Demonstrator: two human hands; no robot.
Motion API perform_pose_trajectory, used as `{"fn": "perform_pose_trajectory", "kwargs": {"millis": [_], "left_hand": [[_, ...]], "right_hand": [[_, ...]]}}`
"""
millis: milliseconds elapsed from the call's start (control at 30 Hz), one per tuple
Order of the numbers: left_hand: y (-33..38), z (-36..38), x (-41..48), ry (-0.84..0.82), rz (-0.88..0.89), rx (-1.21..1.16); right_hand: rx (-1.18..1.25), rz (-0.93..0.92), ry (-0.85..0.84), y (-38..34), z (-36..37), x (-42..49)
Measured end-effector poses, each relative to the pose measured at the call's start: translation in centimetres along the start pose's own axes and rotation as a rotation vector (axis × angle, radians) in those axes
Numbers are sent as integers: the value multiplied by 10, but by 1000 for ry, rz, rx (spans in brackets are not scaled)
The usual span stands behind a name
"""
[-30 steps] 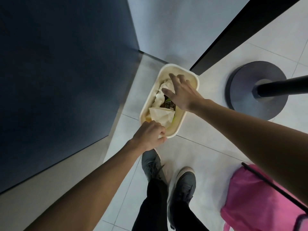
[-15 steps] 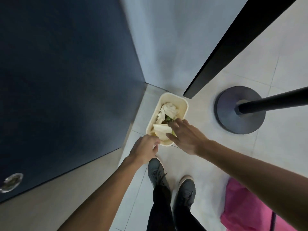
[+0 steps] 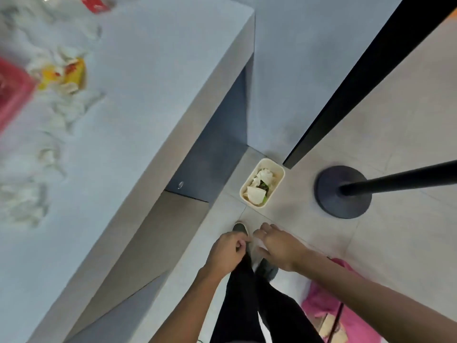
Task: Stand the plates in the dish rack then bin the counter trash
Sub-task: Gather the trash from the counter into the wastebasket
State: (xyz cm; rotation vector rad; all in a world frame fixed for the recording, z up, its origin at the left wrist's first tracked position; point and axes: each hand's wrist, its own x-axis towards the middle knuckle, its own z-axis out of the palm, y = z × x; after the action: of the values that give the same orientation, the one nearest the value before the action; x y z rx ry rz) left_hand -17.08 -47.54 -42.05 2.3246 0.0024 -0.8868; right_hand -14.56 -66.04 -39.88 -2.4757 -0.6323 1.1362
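Bin (image 3: pixel 262 185) on floor well beyond loosely curled, empty left hand (image 3: pixel 226 251) and open, empty right hand (image 3: pixel 279 246).

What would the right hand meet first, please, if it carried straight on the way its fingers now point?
The right hand points up-left in the picture, so probably the shoe or the floor beside it; the bin lies further on, somewhat to the right. Depth is unclear.

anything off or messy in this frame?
Yes: crumpled white tissues and a yellow wrapper lie scattered on the counter, not yet binned. The small bin on the floor looks nearly full. No spill visible.
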Motion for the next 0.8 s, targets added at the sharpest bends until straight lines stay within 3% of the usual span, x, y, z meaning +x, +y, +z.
{"fn": "perform_pose_trajectory", "kwargs": {"millis": [200,533,800], "left_hand": [[10,-38,-105,310,-22,-85],[-26,-120,-256,800,-103,-287],[-89,-196,-337,1102,-195,-447]], "right_hand": [[4,-210,89,-77,-32,-45],[-91,-631,180,-233,-100,-42],[-142,-779,173,-380,-100,8]]}}
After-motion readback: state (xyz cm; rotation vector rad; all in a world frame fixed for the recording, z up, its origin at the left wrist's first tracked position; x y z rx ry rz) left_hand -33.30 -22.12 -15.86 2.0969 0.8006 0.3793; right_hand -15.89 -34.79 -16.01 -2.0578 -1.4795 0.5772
